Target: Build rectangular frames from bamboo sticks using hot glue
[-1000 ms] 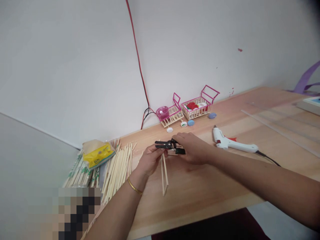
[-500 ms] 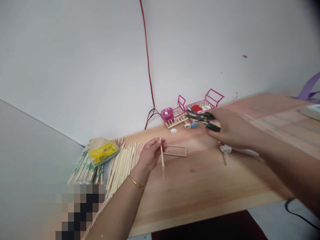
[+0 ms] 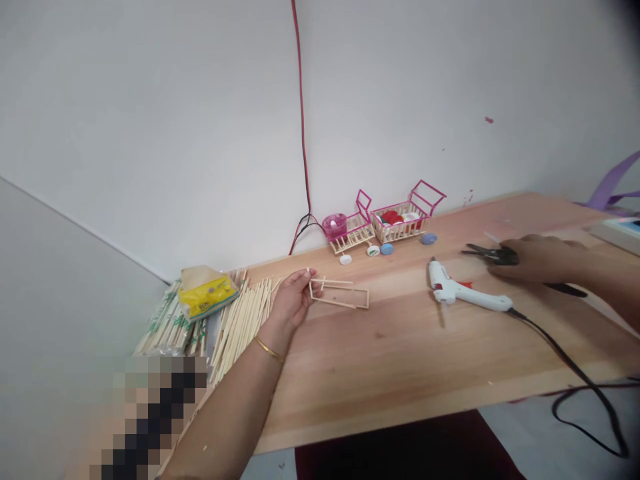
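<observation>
My left hand (image 3: 291,297) pinches the left end of a small rectangular frame of wooden sticks (image 3: 340,294) that lies on the wooden table (image 3: 390,360). My right hand (image 3: 530,259) is far to the right, low over the table, closed on black cutting pliers (image 3: 487,253) whose jaws point left. A white glue gun (image 3: 463,289) lies between the two hands, its black cord (image 3: 575,370) trailing off the front edge.
A heap of bamboo sticks (image 3: 240,320) and a yellow packet (image 3: 205,292) lie at the left. By the wall stand two pink stick carts (image 3: 395,217) with bottle caps (image 3: 385,249). A red cable (image 3: 301,127) runs down the wall.
My right hand has carried the pliers from the middle of the table to the far right and lowered them. My left hand now holds the stick frame instead of a single stick.
</observation>
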Demonstrator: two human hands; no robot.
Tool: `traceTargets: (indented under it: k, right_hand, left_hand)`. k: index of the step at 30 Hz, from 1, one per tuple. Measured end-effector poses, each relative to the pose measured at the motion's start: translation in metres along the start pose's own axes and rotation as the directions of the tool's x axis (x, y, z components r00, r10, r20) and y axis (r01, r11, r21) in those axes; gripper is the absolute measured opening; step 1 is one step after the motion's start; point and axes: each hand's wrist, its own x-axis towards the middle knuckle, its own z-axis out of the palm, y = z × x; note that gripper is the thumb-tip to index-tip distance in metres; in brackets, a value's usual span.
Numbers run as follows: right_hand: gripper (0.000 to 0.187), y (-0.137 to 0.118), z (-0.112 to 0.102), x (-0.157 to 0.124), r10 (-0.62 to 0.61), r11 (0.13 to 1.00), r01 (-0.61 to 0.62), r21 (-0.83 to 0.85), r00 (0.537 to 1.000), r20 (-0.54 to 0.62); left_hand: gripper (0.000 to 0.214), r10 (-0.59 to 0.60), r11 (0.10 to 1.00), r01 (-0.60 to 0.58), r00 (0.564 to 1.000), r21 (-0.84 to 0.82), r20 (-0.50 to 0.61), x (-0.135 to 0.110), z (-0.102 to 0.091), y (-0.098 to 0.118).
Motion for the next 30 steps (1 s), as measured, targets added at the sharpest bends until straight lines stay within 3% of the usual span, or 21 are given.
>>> traceTargets:
  k: [1,3,6,7,9,11,15,18,22,30]
  right_hand:
    - [0.049,-0.004,-0.004,-0.003,0.006,0.999,-0.005,-0.031,1.0,0.023]
    - [0.063,-0.018,-0.019,-0.014,-0.013,0.998,0.01,-0.067,0.999,-0.047]
    - [0.043,-0.059,-0.042,-0.039,-0.242,0.964,0.26,0.063,0.947,-0.212]
    - [0.039,-0.078,-0.047,-0.047,-0.36,0.905,0.395,0.157,0.908,-0.213]
    - [0.031,-0.12,-0.052,-0.059,-0.515,0.774,0.549,0.314,0.835,-0.192]
    - [0.027,-0.161,-0.048,-0.064,-0.619,0.705,0.622,0.34,0.774,-0.133]
    - [0.021,-0.216,-0.03,-0.06,-0.659,0.706,0.634,0.316,0.751,-0.035]
    - [0.017,-0.231,-0.02,-0.054,-0.669,0.707,0.636,0.309,0.743,0.001]
    - [0.011,-0.233,-0.016,-0.053,-0.702,0.679,0.654,0.335,0.711,0.035]
    - [0.023,-0.222,-0.027,-0.049,-0.79,0.517,0.63,0.579,0.612,0.04]
  left_hand:
    - [0.021,-0.003,1.0,0.003,1.0,0.015,-0.003,0.0,0.0,-0.001]
    - [0.022,-0.004,0.999,0.005,1.0,0.052,-0.017,0.002,-0.002,-0.002]
    - [0.024,0.022,0.993,-0.016,0.998,0.115,-0.055,0.005,-0.006,-0.001]
    - [0.025,0.037,0.991,-0.028,0.997,0.134,-0.068,0.007,-0.008,-0.001]
    - [0.026,0.064,0.984,-0.049,0.994,0.171,-0.084,0.008,-0.011,0.002]
    - [0.028,0.077,0.976,-0.06,0.994,0.21,-0.075,0.008,-0.012,0.006]
    - [0.03,0.059,0.948,-0.058,0.998,0.312,0.006,0.005,-0.01,0.008]
    - [0.031,0.035,0.921,-0.058,0.997,0.385,0.065,0.004,-0.01,0.003]
    - [0.033,0.019,0.882,-0.062,0.995,0.467,0.095,0.006,-0.013,-0.006]
    - [0.031,0.102,0.801,-0.146,0.989,0.58,0.107,0.006,-0.01,-0.008]
